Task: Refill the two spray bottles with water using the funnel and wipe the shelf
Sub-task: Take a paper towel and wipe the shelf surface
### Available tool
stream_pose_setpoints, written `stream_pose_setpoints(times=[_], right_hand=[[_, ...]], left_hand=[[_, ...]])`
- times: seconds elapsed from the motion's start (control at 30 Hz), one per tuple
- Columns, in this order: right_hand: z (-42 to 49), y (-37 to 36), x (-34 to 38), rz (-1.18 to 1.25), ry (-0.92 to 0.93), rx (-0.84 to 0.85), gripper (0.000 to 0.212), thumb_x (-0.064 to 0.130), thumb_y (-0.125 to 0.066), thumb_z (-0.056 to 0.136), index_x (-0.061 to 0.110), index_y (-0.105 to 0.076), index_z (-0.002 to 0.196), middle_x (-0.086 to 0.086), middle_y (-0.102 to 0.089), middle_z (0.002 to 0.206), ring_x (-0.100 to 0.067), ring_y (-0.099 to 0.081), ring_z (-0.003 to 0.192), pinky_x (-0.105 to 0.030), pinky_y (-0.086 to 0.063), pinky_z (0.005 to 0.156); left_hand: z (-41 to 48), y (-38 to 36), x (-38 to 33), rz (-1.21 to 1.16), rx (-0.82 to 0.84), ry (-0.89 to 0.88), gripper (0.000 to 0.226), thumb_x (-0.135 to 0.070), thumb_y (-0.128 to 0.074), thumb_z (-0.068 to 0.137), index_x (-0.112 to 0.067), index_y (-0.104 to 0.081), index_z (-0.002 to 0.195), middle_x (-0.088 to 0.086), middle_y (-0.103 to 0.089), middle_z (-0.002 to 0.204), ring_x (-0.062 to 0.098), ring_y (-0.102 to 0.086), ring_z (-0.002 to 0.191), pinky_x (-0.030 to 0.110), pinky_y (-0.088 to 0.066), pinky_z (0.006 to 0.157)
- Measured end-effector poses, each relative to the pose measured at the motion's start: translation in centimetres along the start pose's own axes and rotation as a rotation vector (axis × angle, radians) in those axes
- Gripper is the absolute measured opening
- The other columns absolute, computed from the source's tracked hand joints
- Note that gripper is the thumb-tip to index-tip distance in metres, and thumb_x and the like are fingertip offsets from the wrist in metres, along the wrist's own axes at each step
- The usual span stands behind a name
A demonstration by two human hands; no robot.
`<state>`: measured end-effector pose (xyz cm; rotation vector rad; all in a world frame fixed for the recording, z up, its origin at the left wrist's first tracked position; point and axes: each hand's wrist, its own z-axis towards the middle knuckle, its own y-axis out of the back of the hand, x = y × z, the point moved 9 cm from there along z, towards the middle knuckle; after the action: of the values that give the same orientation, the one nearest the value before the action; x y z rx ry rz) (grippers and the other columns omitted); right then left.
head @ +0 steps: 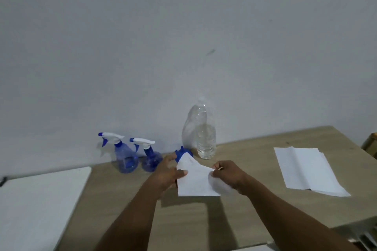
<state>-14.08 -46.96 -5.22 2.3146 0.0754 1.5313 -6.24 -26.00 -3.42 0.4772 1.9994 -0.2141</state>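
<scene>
Two blue spray bottles [126,154] [150,156] with white trigger heads stand side by side at the back of the wooden shelf [234,220], against the wall. A blue funnel [181,152] lies behind my hands, partly hidden by a white paper towel [193,181]. My left hand [166,173] grips that towel's left edge and my right hand [230,175] grips its right side, holding it just above the shelf. A clear plastic water bottle [205,138], partly filled, stands upright behind the funnel.
More white paper towels [306,169] lie flat on the right of the shelf. A white surface [36,206] adjoins the shelf on the left. A plain grey wall [183,36] rises right behind the bottles. The shelf's front edge is near the bottom right.
</scene>
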Motion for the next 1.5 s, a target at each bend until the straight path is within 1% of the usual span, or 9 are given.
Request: stream_pose_setpoints(times=[0.2, 0.33, 0.57, 0.77, 1.0, 1.13, 1.27, 1.43, 1.5], right_hand=[[-0.1, -7.6, 3.7, -0.138, 0.025, 0.115, 0.01, 0.022, -0.076, 0.084, 0.015, -0.07, 0.082, 0.0, -0.067, 0.08, -0.011, -0.059, 0.07, -0.022, -0.047, 0.065], [-0.5, -11.4, 4.5, -0.296, 0.039, 0.154, 0.012, 0.023, -0.076, 0.084, 0.018, -0.067, 0.078, 0.005, -0.065, 0.079, -0.005, -0.057, 0.07, -0.016, -0.045, 0.063], [-1.0, -17.6, 3.0, -0.604, -0.013, 0.395, 0.018, 0.028, -0.074, 0.083, 0.016, -0.072, 0.097, -0.005, -0.068, 0.106, -0.02, -0.063, 0.094, -0.04, -0.055, 0.087], [1.6, -21.1, 4.4, -0.8, 0.063, 0.427, 0.013, 0.021, -0.069, 0.085, 0.021, -0.064, 0.097, -0.002, -0.059, 0.111, -0.022, -0.059, 0.103, -0.036, -0.053, 0.087], [3.6, -23.8, 13.5, -0.72, 0.57, -0.122, 0.007, 0.017, -0.063, 0.089, 0.023, -0.06, 0.091, 0.002, -0.063, 0.099, -0.016, -0.059, 0.087, -0.028, -0.05, 0.074], [4.4, -28.8, 9.7, -0.887, 0.546, 0.022, 0.026, 0.027, -0.063, 0.092, 0.027, -0.061, 0.118, 0.001, -0.059, 0.125, -0.018, -0.055, 0.112, -0.034, -0.049, 0.093], [3.7, -33.3, 3.8, -1.089, 0.44, 0.282, 0.045, 0.034, -0.052, 0.092, 0.024, -0.052, 0.136, -0.003, -0.045, 0.145, -0.026, -0.044, 0.129, -0.042, -0.041, 0.102], [3.6, -33.8, 6.1, -1.159, 0.686, 0.018, 0.038, 0.031, -0.057, 0.082, 0.021, -0.064, 0.118, -0.006, -0.059, 0.128, -0.031, -0.055, 0.117, -0.044, -0.046, 0.087], [4.5, -35.1, 7.3, -1.079, 0.774, 0.044, 0.042, 0.035, -0.058, 0.084, 0.023, -0.063, 0.124, -0.006, -0.058, 0.137, -0.032, -0.054, 0.127, -0.048, -0.049, 0.096]], left_hand=[[-0.8, 8.5, 1.1, 0.283, -0.012, -0.026, 0.033, 0.005, -0.069, 0.083, -0.007, -0.068, 0.113, 0.012, -0.066, 0.112, 0.024, -0.067, 0.095, 0.028, -0.058, 0.069], [-1.5, 12.0, 0.8, 0.551, 0.02, -0.142, 0.013, -0.005, -0.073, 0.08, -0.003, -0.076, 0.092, 0.008, -0.073, 0.086, 0.012, -0.067, 0.073, 0.021, -0.052, 0.063], [-1.8, 15.4, 4.6, 0.863, 0.084, -0.139, 0.003, -0.019, -0.08, 0.069, -0.02, -0.077, 0.071, -0.006, -0.072, 0.071, 0.004, -0.064, 0.066, 0.013, -0.045, 0.059], [-2.2, 19.5, 6.1, 0.919, -0.08, -0.189, 0.015, -0.017, -0.076, 0.073, -0.029, -0.067, 0.074, -0.008, -0.058, 0.08, 0.015, -0.062, 0.087, 0.017, -0.044, 0.072], [-3.8, 25.5, 1.9, 0.91, -0.542, -0.572, 0.019, -0.014, -0.068, 0.081, -0.012, -0.073, 0.099, 0.01, -0.069, 0.098, 0.03, -0.066, 0.091, 0.038, -0.053, 0.079], [-2.3, 27.3, 6.6, 1.187, -0.44, -0.406, 0.04, -0.025, -0.055, 0.088, -0.018, -0.063, 0.127, 0.004, -0.062, 0.126, 0.022, -0.059, 0.109, 0.036, -0.049, 0.095], [-1.9, 29.3, 13.5, 1.298, -0.369, -0.177, 0.055, -0.035, -0.039, 0.083, -0.024, -0.057, 0.133, 0.005, -0.054, 0.134, 0.029, -0.05, 0.122, 0.042, -0.046, 0.1], [-2.1, 31.9, 13.5, 1.15, -0.501, -0.23, 0.044, -0.025, -0.058, 0.077, -0.019, -0.067, 0.119, 0.013, -0.057, 0.129, 0.037, -0.049, 0.123, 0.049, -0.049, 0.097], [-2.1, 32.8, 12.4, 1.098, -0.559, -0.245, 0.042, -0.02, -0.065, 0.077, -0.016, -0.066, 0.119, 0.013, -0.056, 0.128, 0.036, -0.048, 0.123, 0.048, -0.051, 0.093]])
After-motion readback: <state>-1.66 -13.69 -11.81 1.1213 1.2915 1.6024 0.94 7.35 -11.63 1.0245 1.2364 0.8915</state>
